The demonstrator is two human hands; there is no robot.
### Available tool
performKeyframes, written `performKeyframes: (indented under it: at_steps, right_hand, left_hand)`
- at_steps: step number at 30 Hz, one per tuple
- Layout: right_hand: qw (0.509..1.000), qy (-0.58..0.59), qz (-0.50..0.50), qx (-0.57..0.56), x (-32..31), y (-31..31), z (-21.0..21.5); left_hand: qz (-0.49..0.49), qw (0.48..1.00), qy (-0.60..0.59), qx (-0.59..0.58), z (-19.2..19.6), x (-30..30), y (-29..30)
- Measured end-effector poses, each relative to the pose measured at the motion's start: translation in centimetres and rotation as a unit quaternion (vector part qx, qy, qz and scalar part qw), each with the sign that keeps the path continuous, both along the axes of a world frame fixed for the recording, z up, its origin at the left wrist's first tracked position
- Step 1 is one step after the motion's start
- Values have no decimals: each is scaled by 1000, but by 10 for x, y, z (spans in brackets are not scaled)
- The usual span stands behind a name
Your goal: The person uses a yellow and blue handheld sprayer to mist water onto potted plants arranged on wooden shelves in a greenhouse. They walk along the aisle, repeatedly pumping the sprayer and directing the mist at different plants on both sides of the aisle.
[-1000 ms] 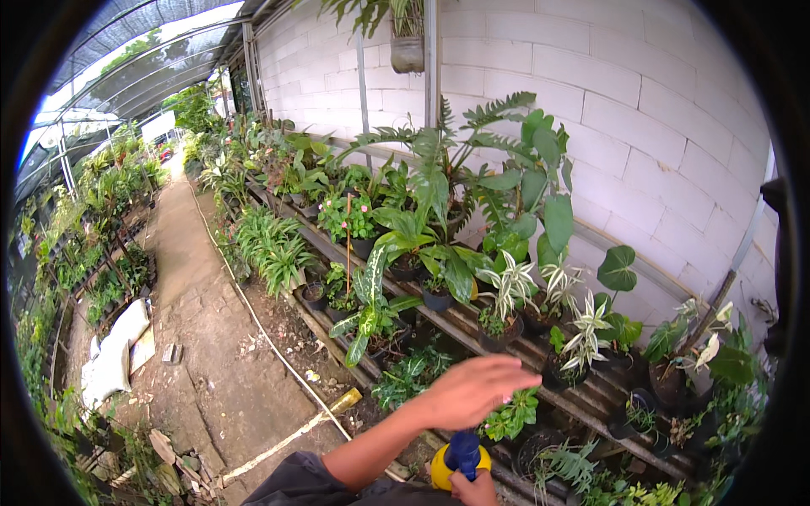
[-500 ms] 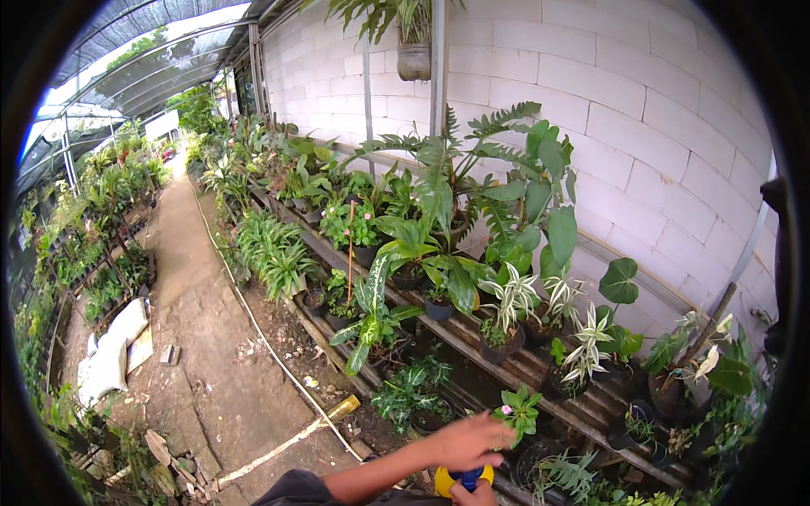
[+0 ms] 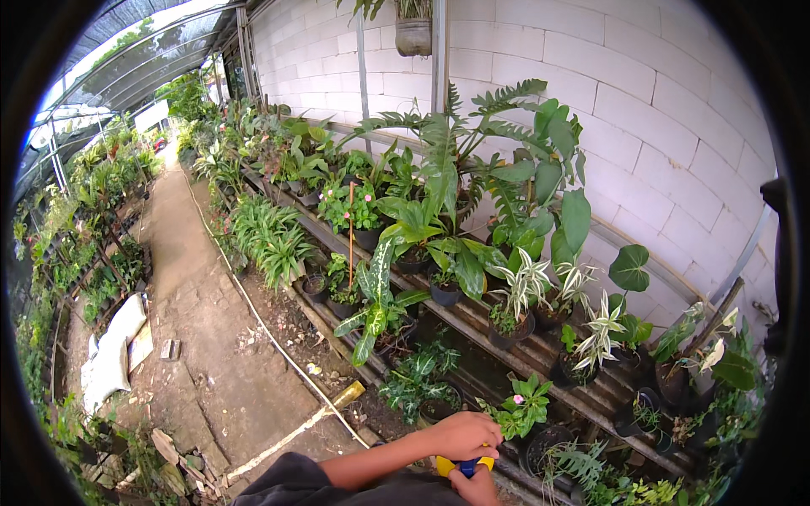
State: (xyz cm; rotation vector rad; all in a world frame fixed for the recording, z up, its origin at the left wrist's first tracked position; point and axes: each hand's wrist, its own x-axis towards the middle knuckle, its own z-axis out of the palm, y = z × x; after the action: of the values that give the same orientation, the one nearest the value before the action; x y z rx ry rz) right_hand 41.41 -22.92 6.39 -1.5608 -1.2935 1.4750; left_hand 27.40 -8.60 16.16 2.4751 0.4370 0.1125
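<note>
My left hand (image 3: 462, 434) reaches in from the lower left on a bare forearm, its fingers curled down over the top of a yellow and blue bottle (image 3: 461, 465). My right hand (image 3: 478, 488) grips the same bottle from below at the bottom edge of the view, and most of the bottle is hidden by the two hands. Just right of my left hand stands a small green plant with a pink flower (image 3: 523, 408) in a black pot (image 3: 544, 444).
Potted leafy plants (image 3: 439, 244) fill slatted benches (image 3: 540, 358) along a white block wall (image 3: 658, 126). A dirt path (image 3: 194, 287) runs on the left, crossed by a thin white hose (image 3: 278, 354). White sacks (image 3: 110, 358) lie by more plants at the far left. A pot (image 3: 418, 34) hangs overhead.
My left hand was stretched out flat toward the plants. It has dropped and closed onto the top of the bottle. The view has shifted slightly lower.
</note>
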Motion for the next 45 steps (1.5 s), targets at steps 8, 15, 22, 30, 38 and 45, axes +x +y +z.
performKeyframes:
  at_steps: [8, 15, 22, 30, 38, 45]
  right_hand:
    - [999, 0, -43, 18, -52, 26, 7]
    - [989, 53, -53, 128, -112, 58, 22]
    - [976, 118, -156, 92, -163, 129, 56]
    - [946, 222, -173, 162, -221, 193, 105]
    - [944, 177, -220, 174, -239, 210, 125]
    - [928, 177, -304, 124, -224, 205, 109]
  left_hand:
    - [166, 918, -284, 220, 82, -90, 81]
    - [74, 992, -103, 3, -8, -117, 38]
    - [269, 890, -359, -83, -26, -244, 55]
    - [274, 902, -290, -164, -63, -301, 31]
    - [200, 918, -223, -260, -83, -309, 25]
    - [245, 880, -217, -344, -97, -321, 46]
